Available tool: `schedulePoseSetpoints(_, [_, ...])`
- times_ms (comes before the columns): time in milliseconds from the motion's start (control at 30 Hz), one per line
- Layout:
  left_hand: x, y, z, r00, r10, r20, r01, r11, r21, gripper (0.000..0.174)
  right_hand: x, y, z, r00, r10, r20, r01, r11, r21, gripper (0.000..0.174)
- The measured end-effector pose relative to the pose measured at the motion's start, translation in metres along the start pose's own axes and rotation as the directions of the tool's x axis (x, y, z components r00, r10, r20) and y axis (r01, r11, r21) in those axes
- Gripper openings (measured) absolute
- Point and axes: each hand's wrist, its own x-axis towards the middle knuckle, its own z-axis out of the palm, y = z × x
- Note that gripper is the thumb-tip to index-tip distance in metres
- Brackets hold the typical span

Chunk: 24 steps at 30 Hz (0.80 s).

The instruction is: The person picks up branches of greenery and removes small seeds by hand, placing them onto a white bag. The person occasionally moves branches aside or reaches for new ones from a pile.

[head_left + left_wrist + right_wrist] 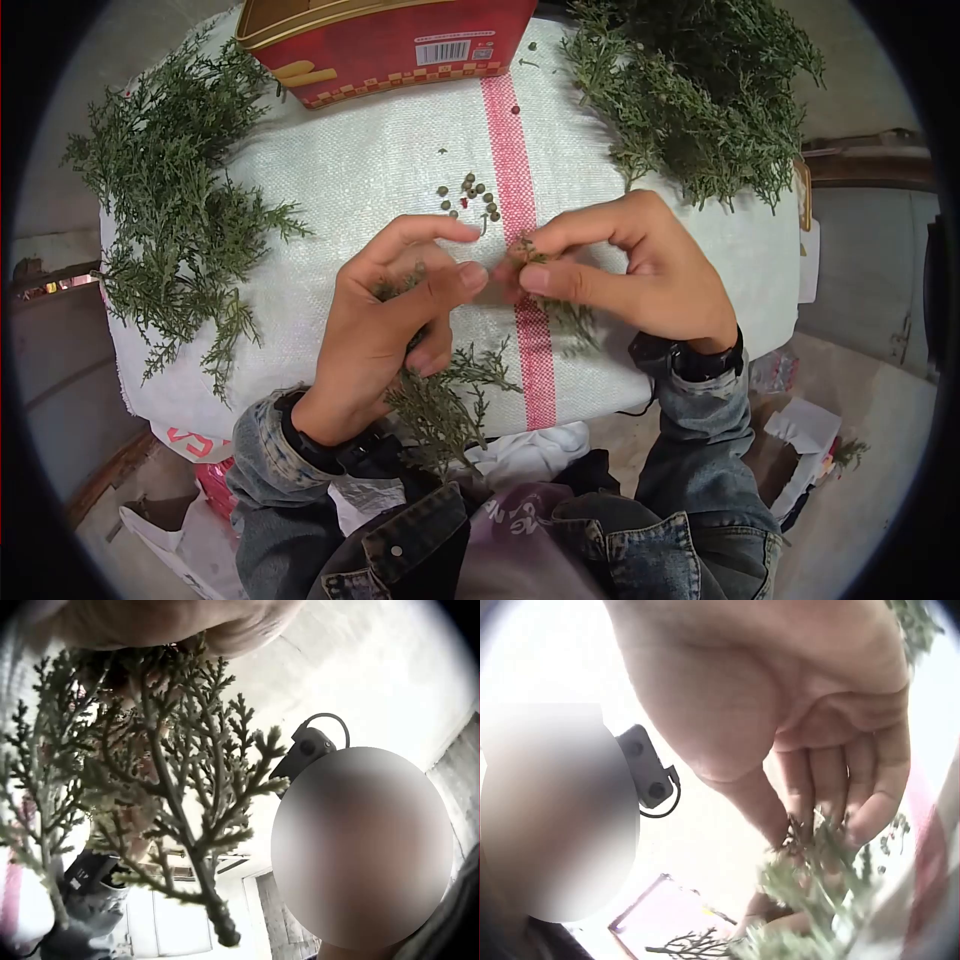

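Head view looks down on both hands (388, 320); wrist views face up closely.

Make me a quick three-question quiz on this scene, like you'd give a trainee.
1. True or false: the red container has a barcode on its side.
2. Where does the cluster of small round pods lie?
A) In the red container
B) On the white woven sheet
C) On the floor
3. Fill in: the right hand pinches a green ____.

Key: 1, true; 2, B; 3, sprig.
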Motion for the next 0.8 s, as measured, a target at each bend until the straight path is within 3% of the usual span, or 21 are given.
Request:
schedulePoseSetpoints(67, [-0.001, -0.001, 0.000, 1.000, 0.014, -0.004, -0.014, 1.000, 0.024, 0.021, 0.003, 0.001, 0.007, 0.991, 0.023, 0.131, -0.056, 0.965, 0.256, 0.018])
schedulePoseSetpoints(200, [0.001, -0.009, -0.006, 0.998, 0.027, 0.053, -0.027, 1.000, 0.001, 0.030, 0.007, 0.007, 0.016, 0.973, 0.073, 0.221, -0.163, 0.891, 0.423, 0.020])
schedulePoseSetpoints(500, [0.002, -0.009, -0.004, 0.998, 0.028, 0.064, -0.032, 0.997, 0.071, 0.019, 0.012, 0.009, 0.019, 0.955, 0.119, 0.273, -0.219, 0.902, 0.372, 0.021])
schedulePoseSetpoints(733, [0.003, -0.008, -0.006, 1.000, -0.003, 0.004, 0.003, 0.994, 0.106, 0.015, 0.015, 0.003, 0.026, 0.965, 0.172, 0.196, -0.216, 0.948, 0.235, 0.021])
schedulePoseSetpoints(800, [0.003, -0.006, -0.010, 0.999, -0.031, -0.024, 0.032, 0.999, 0.014, 0.016, 0.018, -0.002, 0.019, 0.984, 0.136, 0.115, -0.158, 0.963, 0.219, 0.018])
